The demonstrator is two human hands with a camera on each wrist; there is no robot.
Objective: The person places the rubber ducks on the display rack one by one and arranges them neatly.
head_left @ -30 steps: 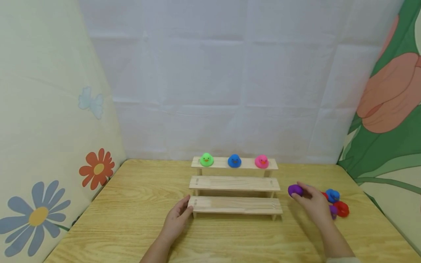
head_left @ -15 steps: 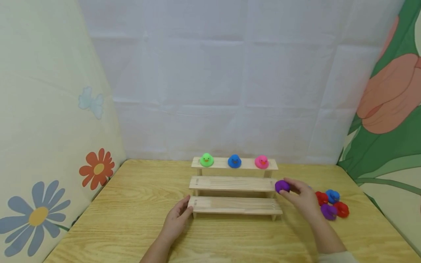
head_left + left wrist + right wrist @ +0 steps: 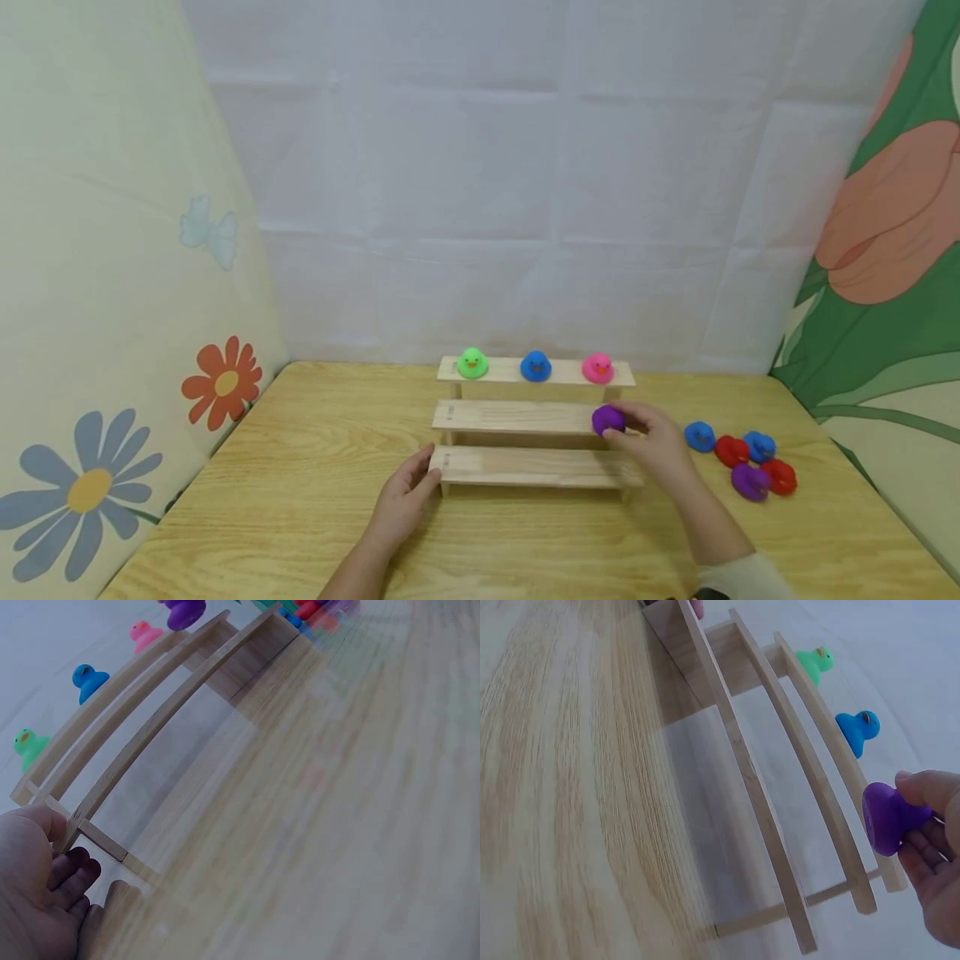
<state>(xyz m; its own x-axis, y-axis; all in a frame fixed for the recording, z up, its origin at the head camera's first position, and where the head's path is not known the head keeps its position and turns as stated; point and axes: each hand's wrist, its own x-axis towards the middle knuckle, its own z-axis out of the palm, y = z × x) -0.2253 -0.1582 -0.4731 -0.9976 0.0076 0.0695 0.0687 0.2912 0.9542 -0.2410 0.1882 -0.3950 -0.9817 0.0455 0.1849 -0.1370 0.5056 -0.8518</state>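
A three-tier wooden display stand [image 3: 517, 463] rests on the table. Its top tier carries a green rubber duck [image 3: 472, 363], a blue rubber duck [image 3: 536, 367] and a pink rubber duck [image 3: 598, 368]. My left hand [image 3: 401, 496] holds the left end of the lowest tier, thumb in front. Between thumb and fingers of my right hand [image 3: 656, 446] is a purple rubber duck [image 3: 889, 817], overlapping the right end of the middle tier in the head view. The right wrist view shows its flat base turned toward the camera. The pink duck is hidden there.
Right of the stand lie several more ducks on the table: a blue duck [image 3: 700, 437], a red duck [image 3: 732, 451], another blue duck [image 3: 760, 447], another red duck [image 3: 780, 477] and a second purple duck [image 3: 751, 482]. A white cloth [image 3: 450, 183] hangs behind the table.
My right hand has carried the purple duck leftward from beside the pile to the right end of the middle tier, uncovering the ducks on the table. The left hand stays in place.
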